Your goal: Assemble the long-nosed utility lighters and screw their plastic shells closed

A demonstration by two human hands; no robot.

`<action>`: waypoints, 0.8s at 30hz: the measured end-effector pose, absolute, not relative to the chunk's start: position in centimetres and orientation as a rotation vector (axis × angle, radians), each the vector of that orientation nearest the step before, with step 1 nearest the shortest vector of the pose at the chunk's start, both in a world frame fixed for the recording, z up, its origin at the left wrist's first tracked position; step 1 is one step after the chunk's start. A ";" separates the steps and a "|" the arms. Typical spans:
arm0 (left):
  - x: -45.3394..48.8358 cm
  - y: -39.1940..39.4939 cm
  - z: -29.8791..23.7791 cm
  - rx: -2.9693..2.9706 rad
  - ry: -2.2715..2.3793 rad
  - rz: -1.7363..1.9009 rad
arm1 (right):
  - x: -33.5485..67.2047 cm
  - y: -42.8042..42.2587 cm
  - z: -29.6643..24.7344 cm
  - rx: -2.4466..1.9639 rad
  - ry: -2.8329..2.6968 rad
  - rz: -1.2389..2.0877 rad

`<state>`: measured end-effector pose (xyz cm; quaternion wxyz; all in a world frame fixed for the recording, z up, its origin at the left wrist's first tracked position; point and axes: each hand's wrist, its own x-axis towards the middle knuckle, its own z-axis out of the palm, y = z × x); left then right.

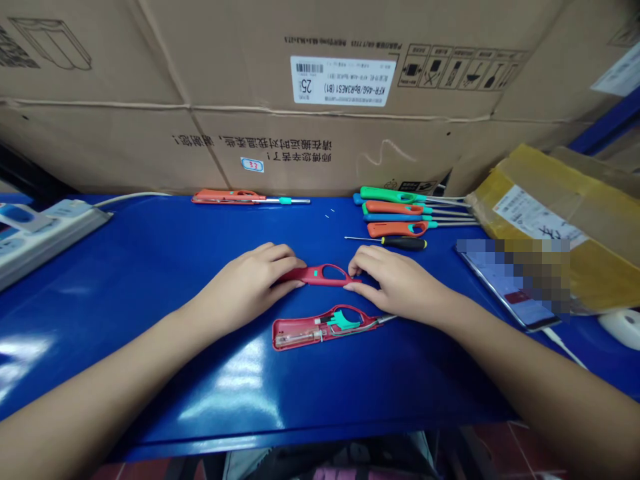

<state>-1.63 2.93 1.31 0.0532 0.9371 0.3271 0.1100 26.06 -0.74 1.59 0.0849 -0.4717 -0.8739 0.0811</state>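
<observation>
Between my two hands is a red lighter handle shell (317,275) with an oval finger opening. My left hand (257,279) pinches its wide end between thumb and fingers. At the narrow end, my right hand (387,277) has closed its fingertips on the tip of the same shell. Just below lies the other half of a red lighter (299,336), opened up on the blue table (225,393). A clear fuel tank, a teal trigger and a wire show inside it. Its metal rod runs under my right wrist and is partly hidden.
An orange lighter (227,197) lies at the back, near a big cardboard box (260,80). Several lighters (395,208) and a screwdriver (404,244) lie back right. A phone (505,287) and a taped yellow package (590,227) stand right; a power strip (45,233) sits left.
</observation>
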 end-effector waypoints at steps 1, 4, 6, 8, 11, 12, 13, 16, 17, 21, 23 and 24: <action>-1.6 3.0 1.2 2.860 0.970 0.336 | 26.1 -0.7 1.6 -1.420 -2.609 0.227; -1.4 3.0 1.3 2.920 0.901 0.320 | 26.2 -0.6 2.1 -1.444 -2.632 0.184; -1.3 2.8 1.5 2.935 0.888 0.331 | 26.3 -0.7 2.4 -1.433 -2.624 0.193; -1.3 2.7 1.7 2.920 0.886 0.363 | 26.2 -0.9 2.5 -1.422 -2.622 0.200; -1.4 2.7 1.6 2.875 0.902 0.388 | 26.0 -0.9 2.1 -1.440 -2.628 0.213; -1.4 2.7 1.5 2.868 0.918 0.390 | 26.0 -0.8 1.9 -1.449 -2.621 0.209; -1.4 2.8 1.5 2.868 0.938 0.393 | 26.0 -0.8 1.8 -1.451 -2.605 0.195; -1.4 2.8 1.5 2.902 1.006 0.444 | 26.2 -0.7 1.9 -1.408 -2.526 0.110; -1.3 2.8 1.6 2.912 1.020 0.469 | 26.2 -0.8 2.0 -1.377 -2.501 0.107; -1.2 1.9 2.9 2.869 0.972 0.530 | 25.8 -1.8 2.9 -1.190 -2.495 0.321; -1.2 1.1 3.6 2.822 0.839 0.454 | 25.4 -2.5 3.1 -1.151 -2.573 0.416; -1.2 0.8 3.9 2.794 0.762 0.392 | 25.1 -2.8 3.0 -1.147 -2.627 0.428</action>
